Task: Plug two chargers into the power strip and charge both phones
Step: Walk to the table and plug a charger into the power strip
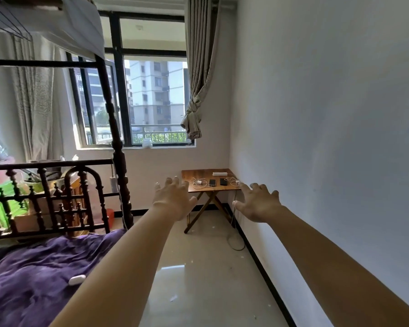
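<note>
With your left hand (172, 201) and right hand (257, 204) spread and empty, well short of the table (198, 173) holding strip (220, 173), chargers (200, 182) and phones (212, 182), grip each light charger by its rigid body, not its limp cable.

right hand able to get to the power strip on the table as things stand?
Probably not yet. The right hand is open in mid-air, while the power strip lies at the back of the wooden table across the room. Bare floor lies between, nothing blocking.
</note>
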Demonstrator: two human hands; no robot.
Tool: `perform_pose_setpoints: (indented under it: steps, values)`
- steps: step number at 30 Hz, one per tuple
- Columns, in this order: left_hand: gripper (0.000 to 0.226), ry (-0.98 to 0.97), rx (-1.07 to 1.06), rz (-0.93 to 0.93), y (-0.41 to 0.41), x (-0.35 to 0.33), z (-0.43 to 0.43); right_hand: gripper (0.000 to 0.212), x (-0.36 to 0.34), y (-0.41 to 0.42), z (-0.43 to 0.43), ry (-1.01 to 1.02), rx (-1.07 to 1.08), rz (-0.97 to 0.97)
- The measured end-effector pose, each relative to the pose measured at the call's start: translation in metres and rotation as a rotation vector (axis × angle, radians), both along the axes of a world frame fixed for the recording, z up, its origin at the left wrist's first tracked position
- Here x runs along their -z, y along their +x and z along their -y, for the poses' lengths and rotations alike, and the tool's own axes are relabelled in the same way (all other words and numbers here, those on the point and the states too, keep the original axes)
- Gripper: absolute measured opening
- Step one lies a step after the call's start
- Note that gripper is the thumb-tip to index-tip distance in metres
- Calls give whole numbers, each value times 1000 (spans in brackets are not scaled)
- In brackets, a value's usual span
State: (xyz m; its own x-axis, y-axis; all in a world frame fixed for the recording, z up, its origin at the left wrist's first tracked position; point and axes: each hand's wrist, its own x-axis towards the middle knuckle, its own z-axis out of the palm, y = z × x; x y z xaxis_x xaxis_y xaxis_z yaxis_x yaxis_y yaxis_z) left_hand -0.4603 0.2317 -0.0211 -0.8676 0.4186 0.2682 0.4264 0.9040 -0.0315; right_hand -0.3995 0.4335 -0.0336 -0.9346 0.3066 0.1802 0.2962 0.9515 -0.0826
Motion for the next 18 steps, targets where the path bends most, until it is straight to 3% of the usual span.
perform_pose_setpoints:
  steps: [18]
  values:
    - [55,32,187,-9,-399,11,-162,65,10,-386,-132,-44,80,20]
